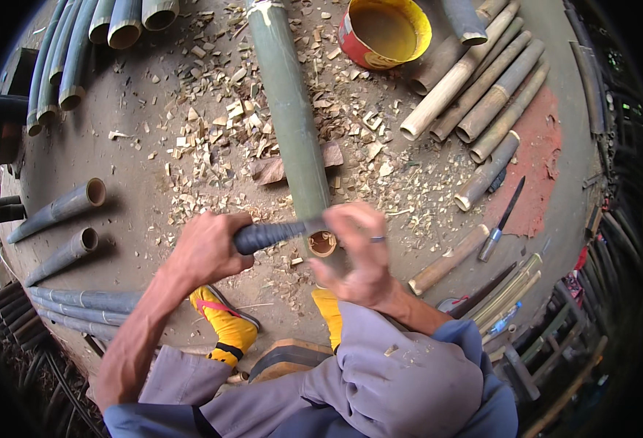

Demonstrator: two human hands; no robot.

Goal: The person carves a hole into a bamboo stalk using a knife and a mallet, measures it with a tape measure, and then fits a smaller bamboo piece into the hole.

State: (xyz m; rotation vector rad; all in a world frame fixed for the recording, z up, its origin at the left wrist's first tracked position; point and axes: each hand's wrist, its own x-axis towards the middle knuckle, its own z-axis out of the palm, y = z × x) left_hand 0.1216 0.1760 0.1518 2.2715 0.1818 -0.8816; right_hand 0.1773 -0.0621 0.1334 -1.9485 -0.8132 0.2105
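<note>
A long green bamboo pole (pixel 290 124) runs from the far side toward me, its hollow near end between my hands. Pale bits show inside that end. Across it lies a tool with a dark, ribbed, wrapped handle (pixel 270 236); its working part is hidden or blurred. My left hand (pixel 208 247) is closed at the handle's left end. At the tool's other end, my right hand (pixel 362 252), with a ring on one finger, curls its fingers over it, somewhat smeared by motion. Under the pole sits a reddish-brown block (pixel 269 171).
Wood chips (pixel 223 120) litter the ground. A red-and-yellow bucket (pixel 387 36) of brownish liquid stands at the far right, beside several cut bamboo pieces (pixel 475 95). A knife (pixel 502 219) lies right. More bamboo tubes (pixel 62 208) lie left. My yellow-socked feet (pixel 232 332) are near the pole.
</note>
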